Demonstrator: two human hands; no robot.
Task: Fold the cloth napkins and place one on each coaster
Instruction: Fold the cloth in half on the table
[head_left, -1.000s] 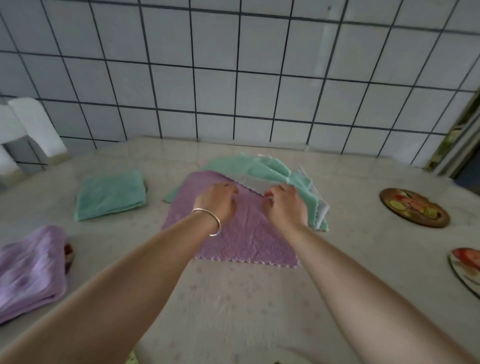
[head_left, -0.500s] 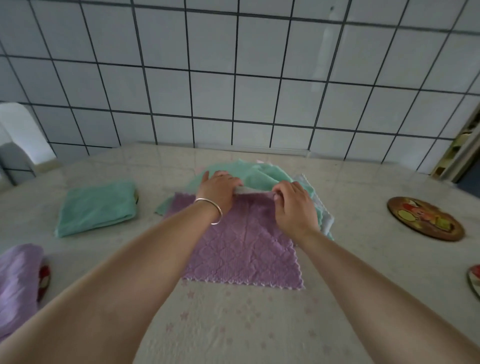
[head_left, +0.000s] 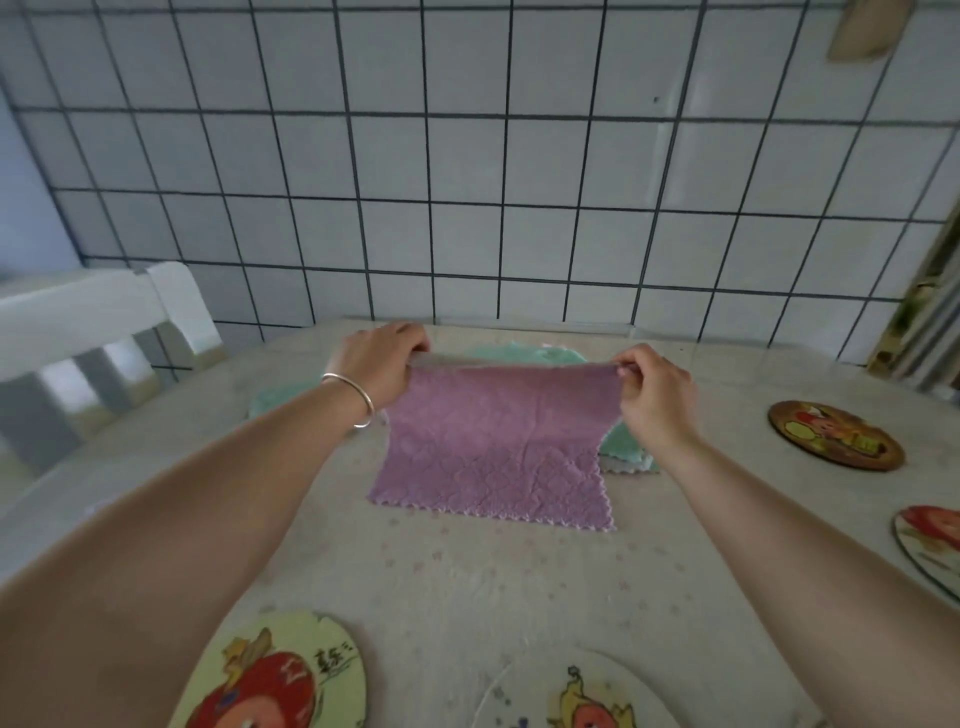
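The purple napkin (head_left: 493, 447) is in the middle of the frame. Its far edge is lifted off the desk (head_left: 467, 597), and its near zigzag edge lies flat on the desk, close to the person. The left hand (head_left: 379, 364) pinches the far left corner, so that grip is closed on the cloth. The right hand (head_left: 652, 392) pinches the far right corner in the same way. The held edge runs left to right between the two hands, pulled quite straight. The rest of the cloth hangs down from the hands toward the bottom of the frame. Both hands are about as near to the cloth as each other, one at each end of the held edge. To fold it, I think the hands need to bring this far edge down to meet the near edge, so the fold line would run left to right. Under and behind the purple napkin lies a pile of green napkins (head_left: 540, 356), with more of it peeking out by the right hand. Four coasters have nothing on them: a brown coaster (head_left: 836, 435) at the right, a red coaster (head_left: 930, 545) at the right edge, a yellow coaster (head_left: 280, 675) at the lower left, and a white coaster (head_left: 587, 696) at the bottom middle. A white chair (head_left: 93, 332) stands at the left, and a tiled wall (head_left: 467, 156) fills the top.
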